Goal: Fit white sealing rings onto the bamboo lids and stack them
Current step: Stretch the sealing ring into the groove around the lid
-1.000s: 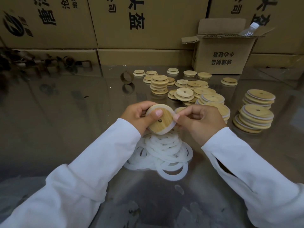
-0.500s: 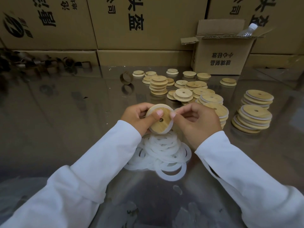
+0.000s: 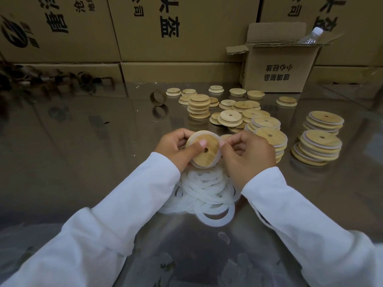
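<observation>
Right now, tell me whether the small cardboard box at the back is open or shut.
Open. The small cardboard box has its top flaps raised, and a plastic bottle sticks out above its rim.

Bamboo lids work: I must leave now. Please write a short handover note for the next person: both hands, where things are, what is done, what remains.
Left hand grips one bamboo lid, thumb on its face.
Right hand pinches the white ring at that lid's right edge; I cannot tell if it is fully seated.
Loose rings lie piled under the hands.
Done: stacks of ringed lids at the right.
Left: seat this ring, stack the lid, then do the bare lids farther back.
</observation>
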{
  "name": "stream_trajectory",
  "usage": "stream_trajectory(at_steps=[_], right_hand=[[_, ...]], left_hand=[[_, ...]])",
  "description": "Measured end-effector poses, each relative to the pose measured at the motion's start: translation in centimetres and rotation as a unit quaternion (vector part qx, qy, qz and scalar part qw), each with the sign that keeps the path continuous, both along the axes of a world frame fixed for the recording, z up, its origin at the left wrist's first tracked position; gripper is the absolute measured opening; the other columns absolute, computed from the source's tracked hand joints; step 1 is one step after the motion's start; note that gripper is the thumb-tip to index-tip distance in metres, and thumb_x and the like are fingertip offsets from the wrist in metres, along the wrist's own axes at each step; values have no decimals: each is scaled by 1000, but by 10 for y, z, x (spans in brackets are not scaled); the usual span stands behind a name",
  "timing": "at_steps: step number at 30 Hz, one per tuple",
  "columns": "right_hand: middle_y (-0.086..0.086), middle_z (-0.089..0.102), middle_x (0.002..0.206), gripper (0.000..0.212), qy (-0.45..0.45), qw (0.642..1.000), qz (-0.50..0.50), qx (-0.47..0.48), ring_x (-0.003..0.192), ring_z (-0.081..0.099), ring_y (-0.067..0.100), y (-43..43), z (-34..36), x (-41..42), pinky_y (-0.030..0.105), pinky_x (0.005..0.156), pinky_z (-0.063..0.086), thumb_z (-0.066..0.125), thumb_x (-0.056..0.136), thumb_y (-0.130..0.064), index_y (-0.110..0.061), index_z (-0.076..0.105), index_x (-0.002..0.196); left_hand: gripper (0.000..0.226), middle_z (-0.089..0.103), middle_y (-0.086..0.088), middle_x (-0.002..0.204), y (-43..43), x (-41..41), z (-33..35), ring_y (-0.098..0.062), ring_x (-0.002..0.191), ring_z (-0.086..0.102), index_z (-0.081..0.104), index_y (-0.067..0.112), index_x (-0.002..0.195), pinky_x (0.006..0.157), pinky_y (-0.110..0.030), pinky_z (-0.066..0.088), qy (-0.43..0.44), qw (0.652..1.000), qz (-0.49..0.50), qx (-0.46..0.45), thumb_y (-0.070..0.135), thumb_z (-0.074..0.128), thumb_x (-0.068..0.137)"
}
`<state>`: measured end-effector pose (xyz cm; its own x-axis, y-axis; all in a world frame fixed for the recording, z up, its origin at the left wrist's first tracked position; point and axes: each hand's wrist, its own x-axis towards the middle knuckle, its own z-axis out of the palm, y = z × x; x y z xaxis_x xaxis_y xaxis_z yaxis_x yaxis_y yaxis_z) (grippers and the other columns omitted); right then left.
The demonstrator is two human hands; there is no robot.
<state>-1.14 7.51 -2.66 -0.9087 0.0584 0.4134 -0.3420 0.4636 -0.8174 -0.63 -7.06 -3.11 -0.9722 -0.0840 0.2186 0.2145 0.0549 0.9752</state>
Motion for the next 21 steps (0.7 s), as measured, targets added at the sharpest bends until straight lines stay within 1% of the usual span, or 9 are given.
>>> stream_trajectory(at_steps=[2,5,7,9,11,15,16,19,21], right_hand=[[-10,64,67,17,-26,999,3,-19,65,61,4,1,0,-3,11,57,47,64,82,-19,-25,59,67],[0,69,69,15,-65,996,15,-63,71,67,15,2,1,-5,36,71,57,65,81,-17,-22,64,67],[1,70,66,16,-79,993,21,-90,70,68,17,2,2,-5,42,72,57,67,79,-18,-22,65,64],[1,70,61,18,-88,989,28,-117,68,69,19,2,4,-5,43,71,58,68,79,-17,-22,65,61],[2,69,60,19,-98,984,37,-142,65,69,20,2,5,-5,42,69,58,69,79,-15,-21,65,60],[-1,70,61,18,-105,979,67,-160,65,69,16,3,5,-3,25,58,57,69,79,-14,-21,66,63],[-3,70,61,18,-106,979,73,-159,66,69,15,3,5,-3,25,57,57,69,80,-15,-22,66,63],[-3,71,64,16,-103,982,72,-144,68,69,13,3,3,-4,34,68,57,69,79,-17,-23,65,64],[-1,71,69,12,-95,984,71,-132,72,68,14,1,0,-3,38,73,57,71,77,-21,-22,65,66]], left_hand=[[3,67,1,70,0,0,1,-13,65,64,61,13,80,63,-29,56,5,1000,-1,-3,11,63,81],[4,66,-1,70,-1,0,2,-15,66,64,61,12,80,64,-32,57,3,1000,0,8,10,61,83],[4,67,-2,70,-1,0,3,-15,65,65,60,10,81,62,-32,58,-8,999,-4,34,9,59,84],[4,67,-2,68,-2,0,4,-13,62,65,60,8,82,57,-30,57,-23,997,-13,66,7,57,86],[6,67,-2,66,-2,0,5,-13,61,66,60,6,83,56,-30,57,-37,995,-20,87,6,56,86],[7,67,-5,69,-3,0,5,-14,63,66,61,7,82,57,-30,58,-49,994,-19,100,7,55,86],[6,66,-6,71,-3,0,5,-14,63,66,61,7,82,56,-29,57,-47,994,-18,98,7,56,86],[4,66,-8,76,-2,1,4,-13,64,65,61,8,83,57,-27,56,-30,997,-6,77,6,58,85],[3,66,-9,77,-2,1,4,-15,66,65,61,7,83,59,-28,57,-24,997,5,76,5,59,84]])
